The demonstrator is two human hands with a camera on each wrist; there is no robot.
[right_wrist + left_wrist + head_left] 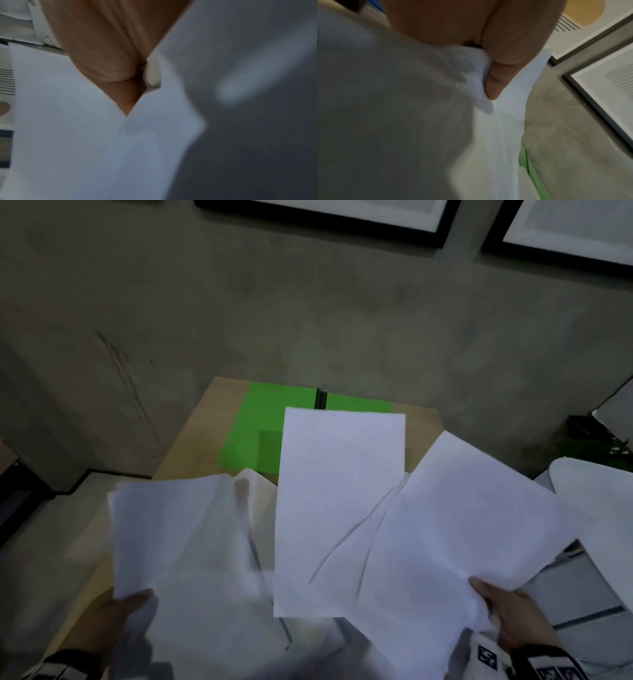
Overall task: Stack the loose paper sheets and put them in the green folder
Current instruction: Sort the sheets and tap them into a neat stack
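Several white paper sheets are lifted above a small wooden table (pixel 191 440). My left hand (pixel 126 607) pinches the near corner of a blurred bunch of sheets (pixel 178 535) on the left; its thumb (pixel 496 81) presses into the paper (pixel 419 108). My right hand (pixel 503 607) grips the near edge of a fanned bunch (pixel 455 518) on the right, thumb on top. One sheet (pixel 339 501) stands out in the middle of the fan. The green folder (pixel 260 426) lies open at the far end of the table, partly hidden by the sheets.
A grey concrete wall (pixel 308 320) rises just behind the table, with framed pictures (pixel 342 217) higher up. A white rounded object (pixel 596 508) sits to the right. Grey floor lies to the left of the table.
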